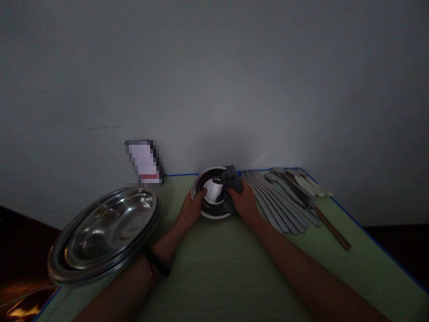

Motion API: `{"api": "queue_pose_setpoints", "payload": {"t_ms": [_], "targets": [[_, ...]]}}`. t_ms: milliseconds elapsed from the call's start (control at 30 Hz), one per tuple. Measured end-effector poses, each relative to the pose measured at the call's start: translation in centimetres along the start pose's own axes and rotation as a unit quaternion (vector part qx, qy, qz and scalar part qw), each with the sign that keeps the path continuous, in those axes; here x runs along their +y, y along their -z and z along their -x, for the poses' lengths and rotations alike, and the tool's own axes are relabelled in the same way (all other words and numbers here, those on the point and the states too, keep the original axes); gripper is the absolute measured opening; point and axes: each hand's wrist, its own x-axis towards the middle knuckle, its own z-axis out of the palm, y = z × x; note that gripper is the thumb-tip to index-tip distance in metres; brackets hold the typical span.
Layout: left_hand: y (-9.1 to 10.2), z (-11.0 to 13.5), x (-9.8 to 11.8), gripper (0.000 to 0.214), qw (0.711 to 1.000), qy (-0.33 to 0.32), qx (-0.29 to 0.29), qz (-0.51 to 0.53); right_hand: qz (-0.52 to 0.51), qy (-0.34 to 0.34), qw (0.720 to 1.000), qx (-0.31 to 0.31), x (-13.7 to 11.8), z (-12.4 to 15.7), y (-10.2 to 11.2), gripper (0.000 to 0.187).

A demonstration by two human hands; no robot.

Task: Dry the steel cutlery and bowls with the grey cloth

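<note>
A small round metal bowl [212, 210] is tilted so its shiny inside faces me, near the far edge of the table. My left hand [195, 203] grips its left rim, with the thumb over the inside wall. In my right hand [244, 199] is a dark grey cloth [231, 183], pressed against the bowl's right rim and draped partly over its inside. The fingers of both hands are largely hidden behind the bowl and the cloth. Just right of my right hand lies a fanned row of table knives [281, 210].
Nested large metal basins [100, 232] stand at the left. A pixelated phone-like device [145, 162] leans on the wall. Right of the knives lie forks and spoons [288, 192], wooden chopsticks [331, 227] and white-handled utensils [310, 183]. The green table [214, 277] has a blue edge.
</note>
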Motion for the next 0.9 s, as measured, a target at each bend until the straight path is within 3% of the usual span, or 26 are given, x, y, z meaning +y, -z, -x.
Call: {"api": "queue_pose_setpoints", "payload": {"t_ms": [900], "targets": [[-0.1,0.31,0.58,0.037,1.0,0.009,0.01,-0.019,-0.01,-0.003,1.0,-0.006,-0.15,-0.03,0.05,0.019]]}}
